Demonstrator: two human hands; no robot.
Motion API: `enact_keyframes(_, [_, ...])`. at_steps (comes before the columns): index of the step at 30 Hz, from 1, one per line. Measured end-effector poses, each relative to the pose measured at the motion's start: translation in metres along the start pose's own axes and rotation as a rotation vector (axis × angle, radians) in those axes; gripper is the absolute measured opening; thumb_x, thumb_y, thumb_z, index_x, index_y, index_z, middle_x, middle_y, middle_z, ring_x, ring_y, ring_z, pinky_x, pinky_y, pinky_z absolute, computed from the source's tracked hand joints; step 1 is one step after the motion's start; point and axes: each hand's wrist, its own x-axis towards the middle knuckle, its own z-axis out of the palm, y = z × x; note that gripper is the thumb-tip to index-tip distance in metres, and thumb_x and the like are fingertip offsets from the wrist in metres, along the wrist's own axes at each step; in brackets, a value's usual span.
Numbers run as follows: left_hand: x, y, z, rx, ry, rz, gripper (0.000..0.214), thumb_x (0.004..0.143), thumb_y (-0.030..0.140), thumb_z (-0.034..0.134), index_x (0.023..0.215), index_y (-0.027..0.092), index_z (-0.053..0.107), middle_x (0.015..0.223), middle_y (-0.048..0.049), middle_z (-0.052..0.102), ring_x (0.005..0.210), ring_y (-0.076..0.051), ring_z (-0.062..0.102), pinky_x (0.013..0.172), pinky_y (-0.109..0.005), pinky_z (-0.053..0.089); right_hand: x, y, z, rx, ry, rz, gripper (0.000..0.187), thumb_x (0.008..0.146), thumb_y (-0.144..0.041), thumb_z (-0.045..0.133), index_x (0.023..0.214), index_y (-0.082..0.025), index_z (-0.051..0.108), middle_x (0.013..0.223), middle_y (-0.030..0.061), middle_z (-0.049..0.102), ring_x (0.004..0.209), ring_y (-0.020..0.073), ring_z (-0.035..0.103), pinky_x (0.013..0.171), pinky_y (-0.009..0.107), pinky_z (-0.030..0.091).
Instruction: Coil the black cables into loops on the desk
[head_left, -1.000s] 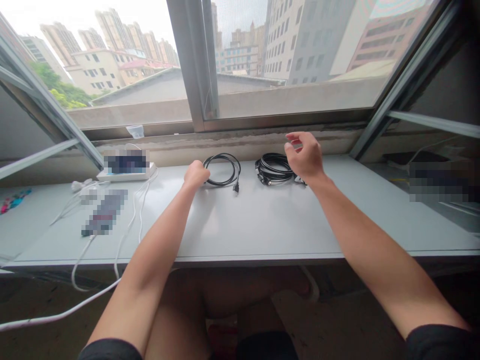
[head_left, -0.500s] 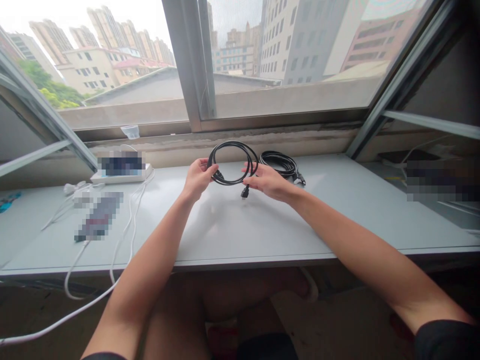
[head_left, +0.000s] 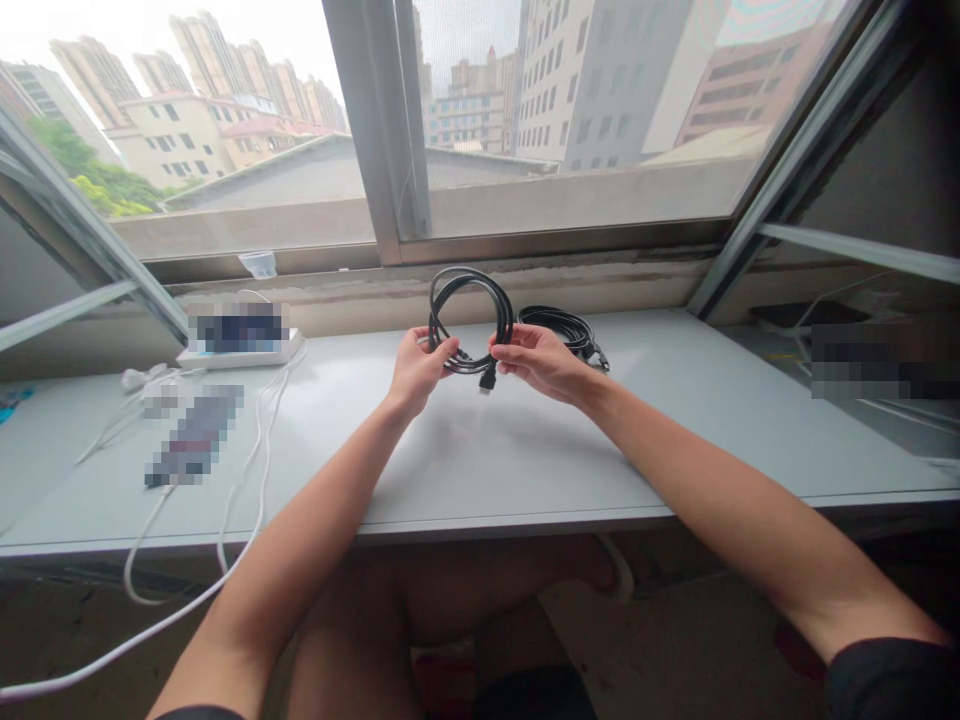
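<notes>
A black cable (head_left: 471,279) is looped into a round coil and held up above the table between my two hands. My left hand (head_left: 421,372) is closed on the coil's left side, thumb against the strands. On the opposite side my right hand (head_left: 541,357) pinches the strands between thumb and fingers. One black plug (head_left: 487,379) with a flat metal tip, like an HDMI plug, hangs below the coil near my right fingertips. Behind my right hand, a second coiled black cable (head_left: 564,325) lies on the table, its plug end towards the right.
The light grey table (head_left: 465,470) runs along a window. To the left lie a white power strip (head_left: 277,350), a blurred-out phone-like object (head_left: 199,435) and white cords (head_left: 262,440). A clear plastic cup (head_left: 258,264) sits on the sill. Metal frames (head_left: 862,250) flank both sides.
My left hand has moved right, closer to my right hand. The coil has become narrower and taller, with its strands spread at the upper left. The second coil stays put.
</notes>
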Motion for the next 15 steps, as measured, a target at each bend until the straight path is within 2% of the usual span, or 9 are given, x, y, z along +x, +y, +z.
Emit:
enact_keyframes(4, [-0.008,-0.007,0.01,-0.016,0.008,-0.027,0.046,0.08,0.022,0.087,0.106,0.018,0.05,0.089,-0.002,0.074,0.073,-0.013,0.071,0.08,-0.037,0.06,0.002,0.004,0.005,0.04,0.065,-0.061,0.036,0.062,-0.037,0.098,0.086,-0.021,0.076,0.084,0.0004,0.071,0.077,0.0138,0.063,0.073,0.029,0.051])
enact_keyframes(8, [-0.011,-0.006,0.014,-0.046,-0.021,-0.042,0.054,0.073,0.027,0.093,0.106,0.018,0.051,0.09,-0.0033,0.075,0.077,-0.015,0.072,0.083,-0.038,0.059,0.002,0.007,0.009,0.021,0.129,-0.067,0.038,0.065,-0.041,0.096,0.088,-0.02,0.074,0.07,-0.002,0.064,0.064,0.0116,0.056,0.055,0.024,0.04])
enact_keyframes(12, [-0.007,0.002,0.009,-0.126,-0.001,-0.036,0.054,0.072,0.034,0.094,0.106,0.018,0.055,0.085,-0.0004,0.071,0.076,-0.013,0.069,0.078,-0.032,0.058,0.001,0.007,0.011,-0.037,0.204,-0.097,0.042,0.074,-0.048,0.088,0.1,-0.019,0.073,0.055,-0.0071,0.049,0.05,0.0093,0.043,0.046,0.023,0.03])
enact_keyframes(15, [-0.004,0.011,0.001,-0.198,-0.095,-0.047,0.051,0.075,0.041,0.092,0.105,0.018,0.059,0.081,0.0022,0.065,0.069,-0.009,0.063,0.07,-0.026,0.056,0.001,0.009,0.012,-0.155,0.268,-0.095,0.045,0.079,-0.054,0.081,0.105,-0.018,0.071,0.05,-0.0076,0.047,0.045,0.0101,0.041,0.042,0.023,0.027])
